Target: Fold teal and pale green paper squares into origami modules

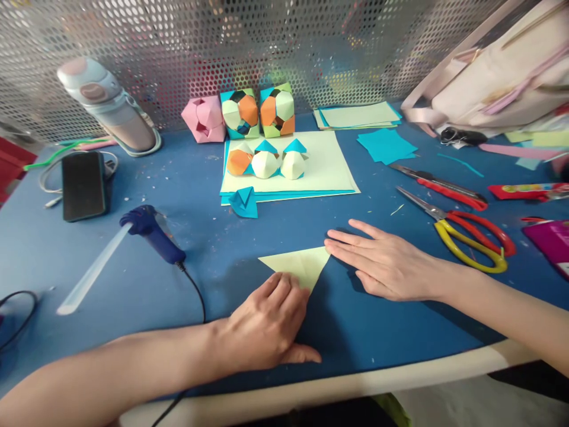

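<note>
A pale yellow-green paper [306,263], folded to a triangle, lies flat on the blue table before me. My left hand [271,317] bears down on its lower part, fingers curled and thumb stretched out to the side; the fingertips are partly hidden. At the triangle's right corner, the fingertips of my right hand [382,264] touch the edge, its fingers straight and spread. Beyond the hands, a small folded blue paper piece [244,203] rests against a stack of paper sheets [326,166], which carries several joined origami units [265,163].
Scissors [451,222] and a red box cutter [448,187] lie at right, near blue paper squares [386,145]. At left are a corded blue glue gun [155,234] with a glue stick, a phone [84,187] and a bottle [109,107]. Origami balls [240,115] stand behind.
</note>
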A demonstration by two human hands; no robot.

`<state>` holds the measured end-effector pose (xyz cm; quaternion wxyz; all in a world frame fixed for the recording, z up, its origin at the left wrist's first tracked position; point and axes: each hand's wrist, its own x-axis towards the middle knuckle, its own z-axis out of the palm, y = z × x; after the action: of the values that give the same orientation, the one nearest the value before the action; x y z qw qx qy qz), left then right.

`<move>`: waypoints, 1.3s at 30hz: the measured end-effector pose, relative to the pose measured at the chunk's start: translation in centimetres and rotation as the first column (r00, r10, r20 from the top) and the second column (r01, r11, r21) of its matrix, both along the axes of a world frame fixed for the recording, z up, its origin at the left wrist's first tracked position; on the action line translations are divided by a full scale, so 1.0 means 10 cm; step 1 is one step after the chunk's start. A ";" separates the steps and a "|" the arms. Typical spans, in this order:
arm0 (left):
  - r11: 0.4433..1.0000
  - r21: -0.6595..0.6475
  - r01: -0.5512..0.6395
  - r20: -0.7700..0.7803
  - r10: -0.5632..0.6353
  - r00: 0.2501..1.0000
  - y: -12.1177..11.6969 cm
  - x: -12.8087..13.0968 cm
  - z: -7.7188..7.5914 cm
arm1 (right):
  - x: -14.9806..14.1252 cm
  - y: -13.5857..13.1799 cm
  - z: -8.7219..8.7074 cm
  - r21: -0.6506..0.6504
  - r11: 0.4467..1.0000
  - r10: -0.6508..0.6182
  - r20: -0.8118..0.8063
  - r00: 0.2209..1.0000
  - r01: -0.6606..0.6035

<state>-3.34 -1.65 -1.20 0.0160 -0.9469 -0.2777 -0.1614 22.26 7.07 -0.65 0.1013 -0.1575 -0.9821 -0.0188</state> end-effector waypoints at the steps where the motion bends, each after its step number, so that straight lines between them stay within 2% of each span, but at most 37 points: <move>1: 1.000 -0.003 0.001 -0.002 -0.001 1.000 0.00 0.00 0.00 | 0.00 -0.02 0.01 0.015 1.000 -0.015 -0.009 1.000 0.015; 6: 1.000 -0.006 0.008 -0.009 -0.008 1.000 0.00 -0.01 -0.01 | -0.09 -0.14 0.02 0.074 0.995 -0.057 -0.056 0.997 0.061; 9: 1.000 -0.005 0.012 -0.020 -0.012 1.000 0.00 -0.01 0.00 | -0.21 -0.21 0.00 0.055 0.996 -0.066 -0.045 0.997 0.068; 13: 1.000 0.006 0.006 -0.016 -0.006 1.000 0.01 0.01 0.02 | -0.47 -0.19 -0.06 -0.099 0.993 0.055 -0.028 0.998 -0.058; 17: 1.000 0.014 0.002 -0.002 -0.002 1.000 0.00 0.03 0.02 | -0.73 -0.04 -0.10 -0.230 0.947 0.219 -0.053 0.974 -0.225; 20: 1.000 0.021 0.004 0.002 -0.004 1.000 0.00 0.02 0.01 | -0.78 0.04 -0.12 -0.249 0.941 0.223 -0.055 0.973 -0.229; 24: 0.999 0.033 0.013 -0.007 -0.013 1.000 0.00 0.00 0.01 | -0.59 0.00 -0.11 -0.188 0.967 0.172 -0.008 0.985 -0.171; 27: 0.999 0.030 0.015 -0.017 -0.014 1.000 0.01 -0.01 0.02 | -0.36 -0.08 -0.07 -0.117 0.992 0.038 0.014 0.999 -0.036; 31: 1.000 0.012 0.014 -0.007 -0.014 1.000 0.02 -0.01 0.03 | -0.15 -0.18 0.00 -0.013 0.993 -0.118 0.001 0.993 0.119; 35: 1.000 -0.014 -0.026 0.027 0.026 0.999 0.08 -0.01 0.05 | -0.12 -0.21 0.08 0.061 0.978 -0.196 -0.043 0.980 0.199; 39: 0.986 -0.028 -0.166 0.097 0.168 0.981 0.13 -0.02 0.07 | -0.21 -0.16 0.10 0.090 0.962 -0.248 -0.119 0.961 0.259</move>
<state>-3.56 -0.34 -0.47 0.0061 -0.9112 -0.3581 -0.2035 20.18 5.46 0.38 0.1584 -0.2774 -0.9446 -0.0749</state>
